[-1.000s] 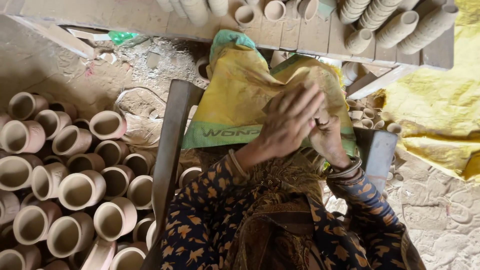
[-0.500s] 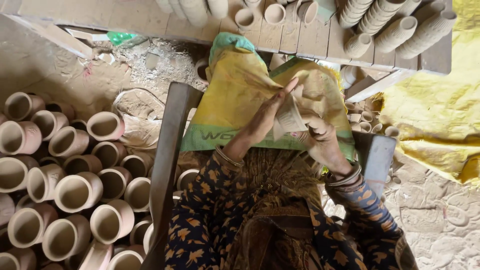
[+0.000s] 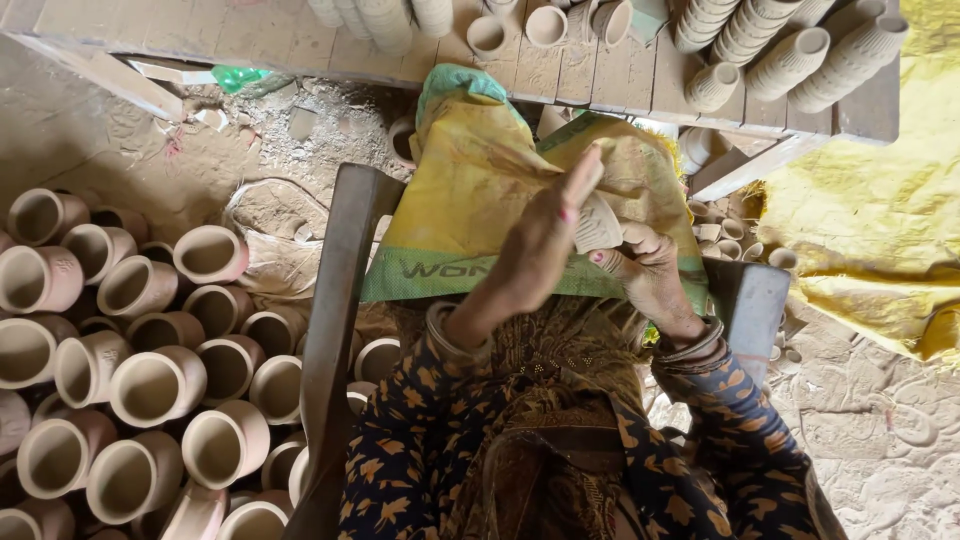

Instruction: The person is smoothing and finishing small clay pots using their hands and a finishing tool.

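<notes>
Sitting over our yellow sack (image 3: 470, 200) spread across the lap, heaped clay pots (image 3: 150, 380) at our left, our left hand (image 3: 535, 250) flat with fingers straight against the small clay cup (image 3: 597, 224), our right hand (image 3: 650, 270) curled beneath, gripping it.

floor: dusty packed earth (image 3: 150, 150), cracked and scuffed, scraps of litter seen near the top left
platform: low wooden boards (image 3: 560, 70) laid across the top, rows of unfired clay pots stacked on them
left side: clay cups (image 3: 150, 385) piled on the ground, mouths up or tilted
right side: yellow tarp (image 3: 870, 230) spread over the ground, crumpled
planks: one dark plank (image 3: 335, 330) set upright-diagonal left of centre
light: daylight, soft, no hard shadows
</notes>
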